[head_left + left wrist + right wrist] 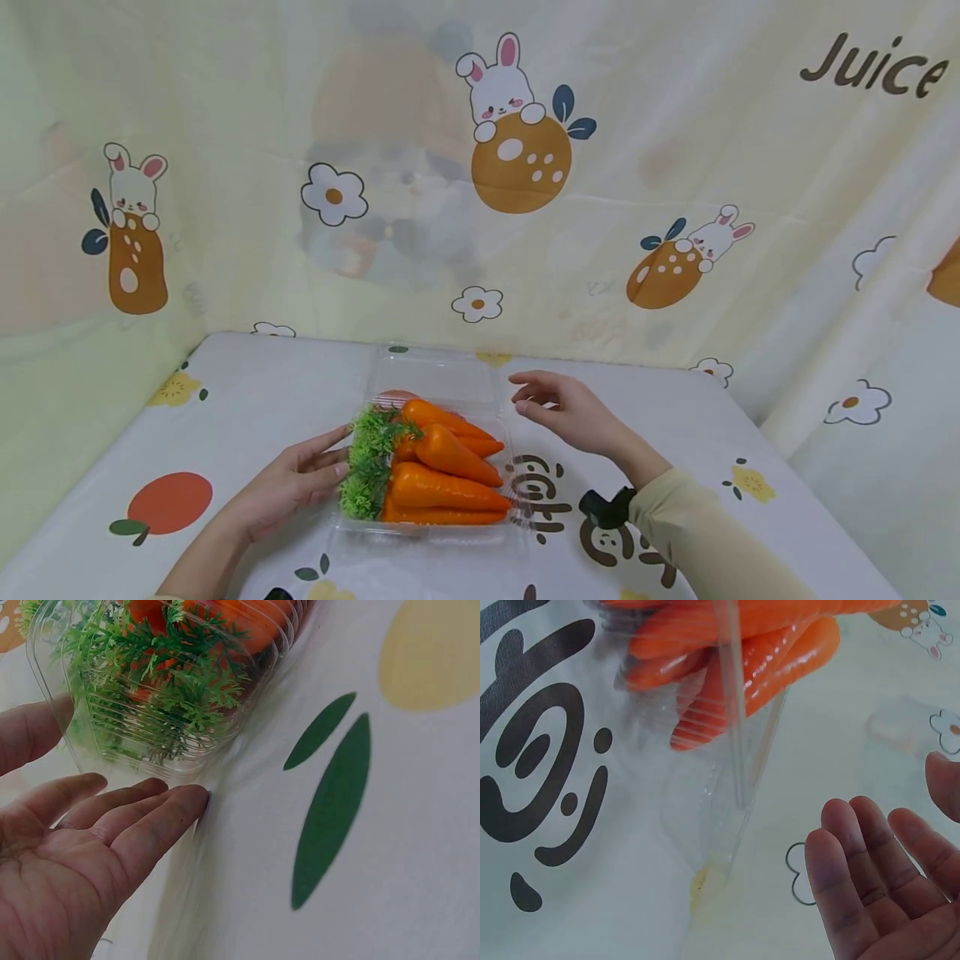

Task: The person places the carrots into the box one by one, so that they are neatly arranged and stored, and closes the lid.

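Note:
Several orange carrots (pixel 453 454) with green leafy tops (pixel 365 467) lie in a clear plastic box (pixel 435 528), its lid (pixel 442 375) folded back toward the far side. My left hand (pixel 294 483) is at the box's left side, by the leafy tops; in the left wrist view its fingers (pixel 150 817) are extended by the ribbed wall, the thumb touching or very near it. My right hand (pixel 566 412) is held right of the lid, apart from the box, with nothing in it. In the right wrist view its fingers (pixel 840 877) are loosely bent.
The box stands on a white tablecloth (pixel 285 392) printed with fruit, flowers and lettering. A pale curtain (pixel 247 250) with rabbit prints hangs behind and at the sides. A black wrist camera (pixel 606 508) sits at the right cuff.

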`<state>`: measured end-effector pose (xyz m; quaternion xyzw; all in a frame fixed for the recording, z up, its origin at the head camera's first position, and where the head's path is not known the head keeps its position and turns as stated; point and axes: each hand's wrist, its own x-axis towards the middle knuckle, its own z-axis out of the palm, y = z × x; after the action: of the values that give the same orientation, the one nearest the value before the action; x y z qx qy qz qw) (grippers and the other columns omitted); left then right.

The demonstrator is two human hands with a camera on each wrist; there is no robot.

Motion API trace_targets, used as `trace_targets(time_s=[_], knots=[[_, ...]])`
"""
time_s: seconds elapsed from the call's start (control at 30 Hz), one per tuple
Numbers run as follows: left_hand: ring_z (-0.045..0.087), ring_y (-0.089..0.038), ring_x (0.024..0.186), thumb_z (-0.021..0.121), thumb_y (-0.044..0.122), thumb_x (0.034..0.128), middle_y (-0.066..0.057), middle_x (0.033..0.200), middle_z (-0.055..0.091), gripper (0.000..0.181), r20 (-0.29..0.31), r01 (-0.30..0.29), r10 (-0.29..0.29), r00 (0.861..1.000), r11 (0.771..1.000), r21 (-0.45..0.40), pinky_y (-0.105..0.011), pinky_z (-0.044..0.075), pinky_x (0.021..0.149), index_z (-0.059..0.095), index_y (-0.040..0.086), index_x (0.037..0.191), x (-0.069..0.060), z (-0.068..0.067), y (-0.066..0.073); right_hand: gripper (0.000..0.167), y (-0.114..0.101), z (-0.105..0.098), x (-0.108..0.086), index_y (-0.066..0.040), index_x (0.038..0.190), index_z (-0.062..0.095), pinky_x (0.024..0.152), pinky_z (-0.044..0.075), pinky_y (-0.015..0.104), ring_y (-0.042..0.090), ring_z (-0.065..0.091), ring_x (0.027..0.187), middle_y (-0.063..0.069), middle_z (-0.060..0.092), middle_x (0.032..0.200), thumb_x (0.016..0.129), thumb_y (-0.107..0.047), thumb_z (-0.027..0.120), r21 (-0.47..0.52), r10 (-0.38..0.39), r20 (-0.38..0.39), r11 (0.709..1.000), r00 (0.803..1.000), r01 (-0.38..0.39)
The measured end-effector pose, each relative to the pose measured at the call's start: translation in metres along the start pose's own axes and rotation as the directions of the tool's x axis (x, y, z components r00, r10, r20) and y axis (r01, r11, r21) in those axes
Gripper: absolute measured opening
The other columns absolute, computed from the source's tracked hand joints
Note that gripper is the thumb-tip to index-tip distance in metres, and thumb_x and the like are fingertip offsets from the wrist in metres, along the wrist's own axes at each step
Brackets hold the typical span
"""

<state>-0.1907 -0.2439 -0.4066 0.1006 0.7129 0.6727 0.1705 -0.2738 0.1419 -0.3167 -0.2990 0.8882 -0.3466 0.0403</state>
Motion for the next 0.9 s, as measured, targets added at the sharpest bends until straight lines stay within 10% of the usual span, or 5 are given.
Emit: trace_targets(time_s=[0.9], knots=[[0.039, -0.048, 0.146, 0.059, 0.022, 0.1045, -0.036, 0.161, 0.024, 0.077, -0.015, 0.010, -0.010, 1.000, 1.000, 0.003, -0.043, 0.053, 0.108, 0.014, -0.003, 0.162, 0.000, -0.001, -0.001, 0.042, 0.057, 0.027, 0.035, 0.008, 0.138, 0.058, 0.091, 0.062, 0.040, 0.035, 0.072, 0.106, 0.027, 0.069, 0.124, 0.104, -0.018, 0.057, 0.259, 0.303, -0.028, 0.922, 0.953, -0.286]])
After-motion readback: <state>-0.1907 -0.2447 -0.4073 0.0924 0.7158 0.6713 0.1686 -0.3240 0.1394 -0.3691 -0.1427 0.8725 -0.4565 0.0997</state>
